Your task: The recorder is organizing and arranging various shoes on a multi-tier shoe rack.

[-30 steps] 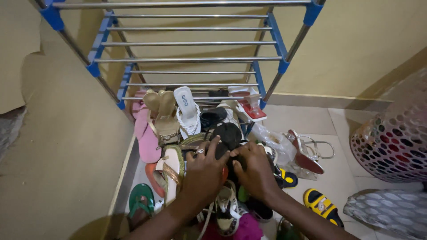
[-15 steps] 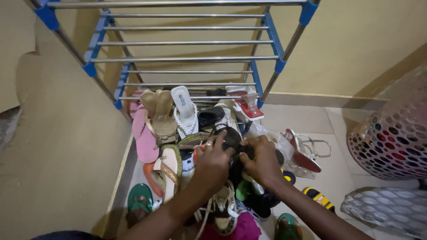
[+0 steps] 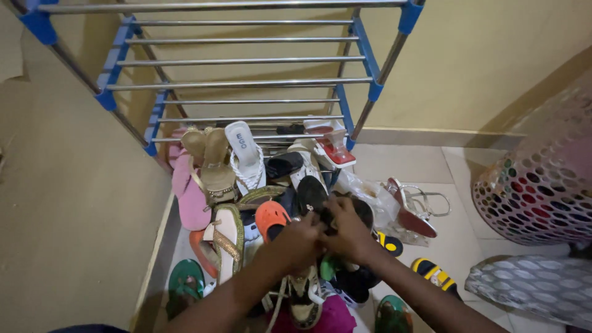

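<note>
Black sandals (image 3: 320, 200) sit pinched between the fingers of both hands, left hand (image 3: 296, 242) and right hand (image 3: 348, 234), seemingly closed around them above the shoe pile (image 3: 246, 185); a firm, level hold suits best.

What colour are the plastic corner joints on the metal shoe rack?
Blue. The corner joints on the shoe rack show best in the head view, against silver bars.
</note>
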